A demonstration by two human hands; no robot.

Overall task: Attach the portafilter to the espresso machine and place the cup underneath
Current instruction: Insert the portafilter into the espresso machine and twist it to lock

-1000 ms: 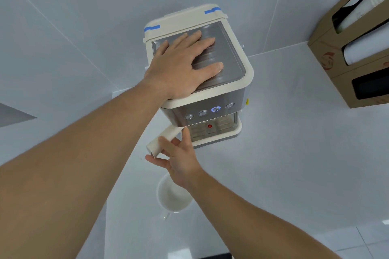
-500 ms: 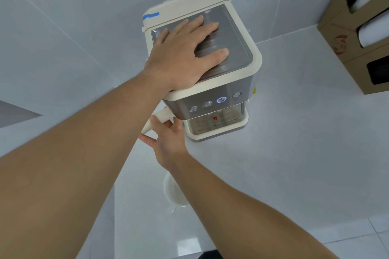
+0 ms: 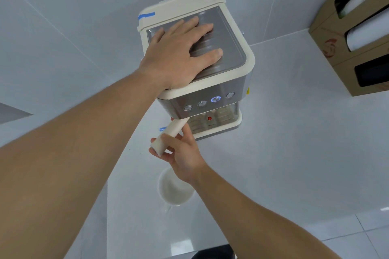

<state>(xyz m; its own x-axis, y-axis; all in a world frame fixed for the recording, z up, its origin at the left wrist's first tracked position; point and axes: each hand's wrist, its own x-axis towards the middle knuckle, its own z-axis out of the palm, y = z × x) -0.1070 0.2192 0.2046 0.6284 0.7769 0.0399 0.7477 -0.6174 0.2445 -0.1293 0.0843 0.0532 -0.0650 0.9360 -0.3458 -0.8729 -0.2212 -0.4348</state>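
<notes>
A cream and steel espresso machine (image 3: 229,82) stands on the white counter (image 3: 294,164). My left hand (image 3: 179,54) lies flat on its metal top, fingers spread, holding nothing. My right hand (image 3: 181,151) grips the cream handle of the portafilter (image 3: 170,134), which sticks out to the lower left from under the machine's front. The portafilter's head is hidden beneath the machine. A white cup (image 3: 172,191) stands on the counter below my right wrist, partly covered by it, apart from the machine.
A cardboard dispenser box (image 3: 336,48) with white cups inside stands at the right, by the wall. The drip tray (image 3: 221,128) sits under the machine's front. One button (image 3: 215,99) glows blue. A dark object (image 3: 212,253) shows at the bottom edge.
The portafilter handle has swung back toward me and to the right, with my right hand still on it. My left hand stays flat on the machine's top.
</notes>
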